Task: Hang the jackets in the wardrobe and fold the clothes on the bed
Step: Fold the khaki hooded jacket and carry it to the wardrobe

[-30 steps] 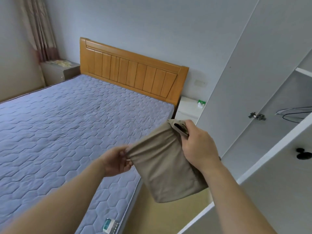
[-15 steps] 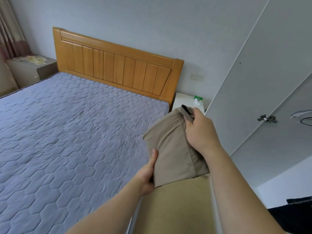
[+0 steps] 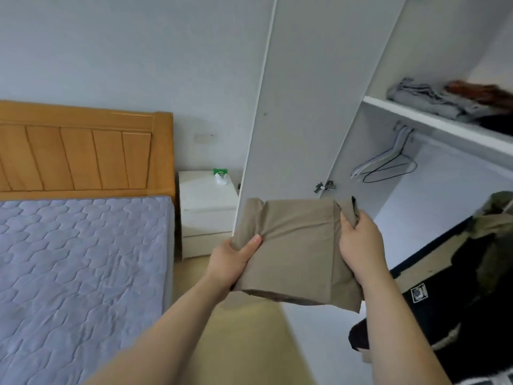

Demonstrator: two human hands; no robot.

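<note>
I hold a folded khaki garment [image 3: 297, 245] flat in the air in front of the open wardrobe [image 3: 433, 118]. My left hand [image 3: 231, 259] grips its lower left corner, thumb on top. My right hand [image 3: 359, 245] grips its right edge near the waistband. Folded grey and brown clothes [image 3: 433, 98] lie on the wardrobe's upper shelf. Empty wire hangers [image 3: 388, 162] hang under that shelf. Dark and olive jackets [image 3: 477, 273] hang at the right inside the wardrobe.
The bed [image 3: 77, 273] with a bare grey-blue quilted mattress and wooden headboard [image 3: 83, 154] lies to the left. A white nightstand [image 3: 205, 207] with a green-lidded item [image 3: 220, 175] stands between bed and the open white wardrobe door [image 3: 299, 107]. Beige floor lies below.
The view has turned right from the bed toward the wardrobe. The khaki garment has gone from hanging down to held flat, and my left hand shifted to its lower left corner.
</note>
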